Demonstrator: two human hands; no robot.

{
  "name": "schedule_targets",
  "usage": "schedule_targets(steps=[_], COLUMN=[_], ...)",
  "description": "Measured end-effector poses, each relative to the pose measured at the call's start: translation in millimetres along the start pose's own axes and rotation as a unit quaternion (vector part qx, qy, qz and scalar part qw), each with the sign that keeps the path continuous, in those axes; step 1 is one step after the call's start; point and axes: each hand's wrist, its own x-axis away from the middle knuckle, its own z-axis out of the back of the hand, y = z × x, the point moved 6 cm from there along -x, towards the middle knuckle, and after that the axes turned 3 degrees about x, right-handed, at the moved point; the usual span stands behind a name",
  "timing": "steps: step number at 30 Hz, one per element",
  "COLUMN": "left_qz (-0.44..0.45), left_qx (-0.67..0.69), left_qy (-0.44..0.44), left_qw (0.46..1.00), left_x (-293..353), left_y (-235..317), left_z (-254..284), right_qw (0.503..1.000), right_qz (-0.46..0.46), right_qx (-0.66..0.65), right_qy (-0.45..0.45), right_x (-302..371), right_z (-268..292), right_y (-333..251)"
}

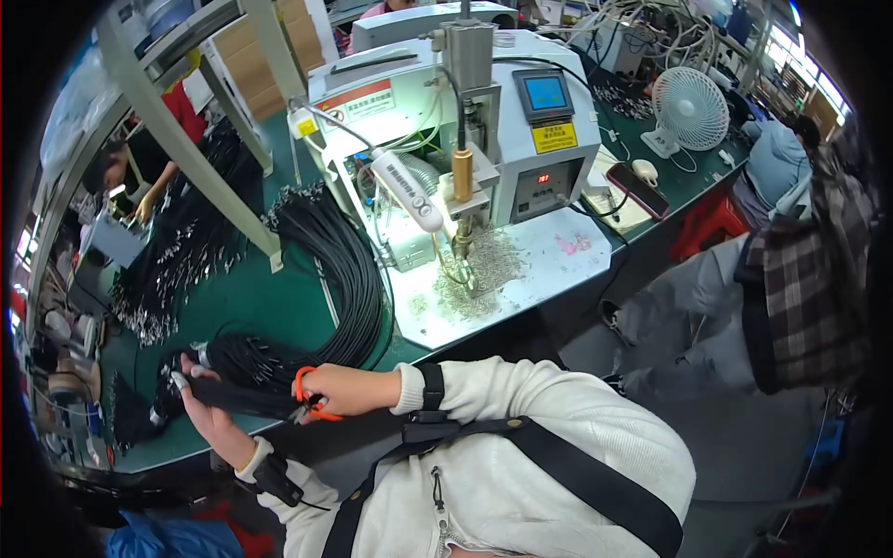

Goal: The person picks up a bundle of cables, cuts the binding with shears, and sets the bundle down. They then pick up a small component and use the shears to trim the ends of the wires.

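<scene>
At the lower left of the bench, my left hand [206, 402] is closed around one end of a bundle of black cables [244, 398], with pale coverings on its fingertips. My right hand [352, 389] grips orange-handled cutters [303, 383] beside the other end of that bundle. Their metal jaws point down toward me and are too small to tell open from closed. Just beyond both hands, a thick coil of black cables [358, 279] curves along the green bench top, its near ends close to my left hand.
A bench machine [544, 139] with a blue screen stands ahead, metal scraps littering its white plate [558, 270]. Grey frame posts [200, 130] rise at left, near more cables [177, 260]. A phone [638, 191] and fan [690, 107] sit right. People are at both sides.
</scene>
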Motion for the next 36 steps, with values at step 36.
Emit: schedule_targets(steps=[36], left_qz=[0.032], left_qx=[-0.390], left_qy=[-0.173], left_qw=[0.904], left_x=[82.3], left_y=[-136.8], left_z=[-114.9], right_qw=[0.990], right_qz=[-0.121], right_qx=[-0.004], right_qy=[-0.072], right_x=[38.4], right_z=[29.4], right_y=[-16.2])
